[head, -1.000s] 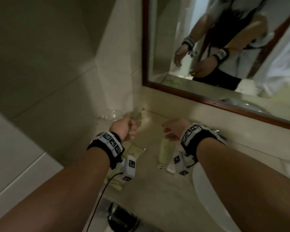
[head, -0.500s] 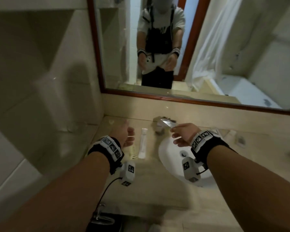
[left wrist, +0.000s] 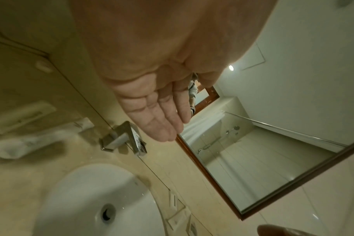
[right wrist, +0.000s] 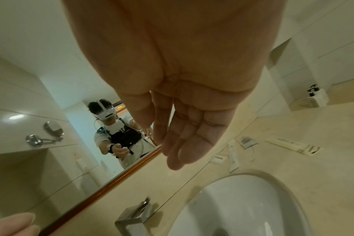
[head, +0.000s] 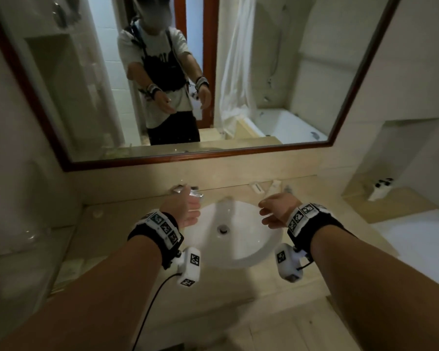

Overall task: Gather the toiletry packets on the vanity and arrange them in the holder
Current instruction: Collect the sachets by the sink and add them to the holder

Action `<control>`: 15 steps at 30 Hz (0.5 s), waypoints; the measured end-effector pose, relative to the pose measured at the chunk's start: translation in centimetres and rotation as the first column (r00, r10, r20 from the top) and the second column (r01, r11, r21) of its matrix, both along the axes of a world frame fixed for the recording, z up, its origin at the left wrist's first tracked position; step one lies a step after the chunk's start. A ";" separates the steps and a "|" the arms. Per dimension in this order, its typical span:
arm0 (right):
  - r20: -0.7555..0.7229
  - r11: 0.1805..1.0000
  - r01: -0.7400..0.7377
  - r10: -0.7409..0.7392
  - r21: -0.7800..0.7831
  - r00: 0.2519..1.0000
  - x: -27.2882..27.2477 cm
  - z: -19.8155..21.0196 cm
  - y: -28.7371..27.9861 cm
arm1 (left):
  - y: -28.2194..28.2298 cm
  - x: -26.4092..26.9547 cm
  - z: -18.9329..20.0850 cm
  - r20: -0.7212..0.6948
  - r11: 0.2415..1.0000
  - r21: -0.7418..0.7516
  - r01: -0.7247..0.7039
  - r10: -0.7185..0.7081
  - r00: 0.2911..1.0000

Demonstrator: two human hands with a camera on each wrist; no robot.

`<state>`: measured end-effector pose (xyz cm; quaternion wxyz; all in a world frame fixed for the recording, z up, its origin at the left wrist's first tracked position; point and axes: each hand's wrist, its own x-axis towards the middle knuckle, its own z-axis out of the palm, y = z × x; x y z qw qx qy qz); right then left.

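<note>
Our left hand [head: 185, 211] and right hand [head: 276, 211] hover released, fingers relaxed, over the sink [head: 238, 249]. The packets [right wrist: 232, 155] lie on the desk [head: 314, 198], far right, near the mirror [head: 264, 72].

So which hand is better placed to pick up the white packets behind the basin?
Probably the right hand: open, empty, just short of the white toiletry packets; the left hand hovers by the chrome faucet.
</note>
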<state>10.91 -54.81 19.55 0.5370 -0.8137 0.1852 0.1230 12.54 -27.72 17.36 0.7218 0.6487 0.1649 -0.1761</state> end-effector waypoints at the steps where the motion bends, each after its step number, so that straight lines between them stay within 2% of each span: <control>1: -0.004 1.000 0.020 -0.020 0.002 1.000 0.1 -0.3 -1.3 | -1.3 0.5 -0.1 0.005 1.000 0.025 0.009 -0.009 1.000; 7: -0.070 0.997 0.080 -0.080 -0.002 0.994 0.8 -2.6 -8.8 | -9.3 1.9 -1.2 -0.023 0.999 0.033 0.013 -0.012 1.000; 15: -0.097 0.993 0.121 -0.119 0.017 0.988 2.0 -4.1 -16.9 | -17.2 3.5 -1.2 -0.018 0.995 0.078 -0.063 0.065 0.998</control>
